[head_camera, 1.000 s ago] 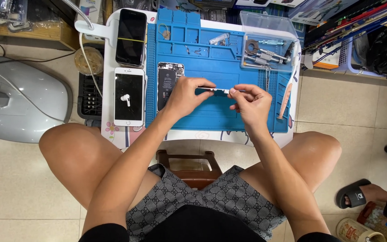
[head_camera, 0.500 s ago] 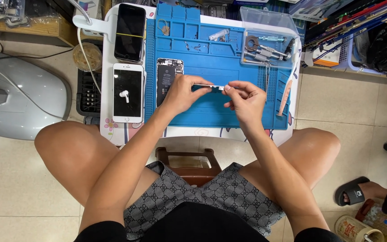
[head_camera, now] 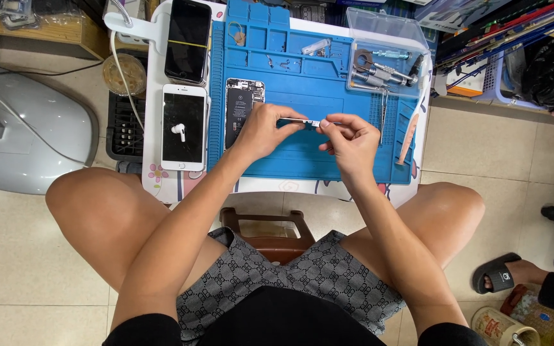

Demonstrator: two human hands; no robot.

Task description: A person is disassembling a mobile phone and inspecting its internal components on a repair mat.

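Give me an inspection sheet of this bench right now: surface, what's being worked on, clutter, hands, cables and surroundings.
Surface: blue work mat on a small white table.
Job's things: thin screwdriver-like tool held level between both hands; opened phone beside the left hand.
Clutter: black phone and white phone with an earbud on it; clear box of tool bits; small parts in the mat's trays.
Grippers: left hand grips the tool's handle; right hand pinches its other end.
Cables: white cable down the table's left edge.
Surroundings: tiled floor, grey casing left, a sandalled foot lower right.
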